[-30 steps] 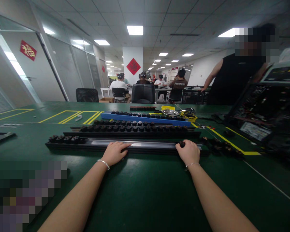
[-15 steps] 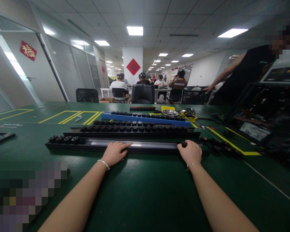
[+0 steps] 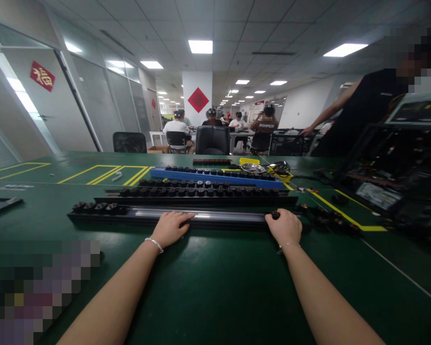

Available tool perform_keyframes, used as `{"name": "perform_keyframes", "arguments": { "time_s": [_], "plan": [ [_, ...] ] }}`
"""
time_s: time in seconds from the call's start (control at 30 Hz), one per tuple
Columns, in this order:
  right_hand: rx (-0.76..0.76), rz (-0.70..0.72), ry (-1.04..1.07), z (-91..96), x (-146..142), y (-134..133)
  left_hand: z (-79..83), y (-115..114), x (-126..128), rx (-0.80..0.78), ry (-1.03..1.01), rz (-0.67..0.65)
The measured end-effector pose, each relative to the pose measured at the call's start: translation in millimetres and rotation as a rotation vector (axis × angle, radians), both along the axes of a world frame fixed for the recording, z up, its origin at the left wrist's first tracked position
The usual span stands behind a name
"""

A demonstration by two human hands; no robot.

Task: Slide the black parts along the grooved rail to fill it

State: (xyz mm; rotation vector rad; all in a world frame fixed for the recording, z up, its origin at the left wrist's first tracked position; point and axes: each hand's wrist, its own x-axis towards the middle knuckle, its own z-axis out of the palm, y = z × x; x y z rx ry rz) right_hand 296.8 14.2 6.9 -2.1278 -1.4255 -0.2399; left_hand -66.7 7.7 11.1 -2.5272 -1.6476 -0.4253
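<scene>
A long black rail (image 3: 230, 217) with a shiny strip along its top lies across the table before me. Several black round parts (image 3: 99, 207) sit in a row at its left end. My left hand (image 3: 170, 227) rests on the rail near its middle, fingers stretched out over the strip and thumb on the near side. Toward the right end, my right hand (image 3: 285, 226) is closed around a small black round part (image 3: 275, 215), held at the rail's top; the fingers' far side is hidden.
Behind the rail lie another black rail with round parts (image 3: 201, 191) and a blue rail (image 3: 215, 178). A metal bowl (image 3: 253, 168) stands farther back. Loose dark parts (image 3: 330, 220) lie at the right, near an open black equipment frame (image 3: 380, 177). A person (image 3: 362, 105) stands beyond it.
My right hand has shifted slightly to the right with the black round part. My left hand and the rail look unmoved. The standing person's hand has moved a little left.
</scene>
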Motion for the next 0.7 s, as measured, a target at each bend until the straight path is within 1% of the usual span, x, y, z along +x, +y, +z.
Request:
{"name": "perform_keyframes", "arguments": {
  "time_s": [0.37,0.7],
  "plan": [
    [0.005,-0.032,0.004,-1.5,4.7,0.6,-1.0,0.9,-0.2,-0.008,-0.002,0.003],
    [0.014,-0.061,0.027,-2.2,4.7,-1.1,1.4,-0.3,0.8,-0.014,-0.003,0.002]
  ]
}}
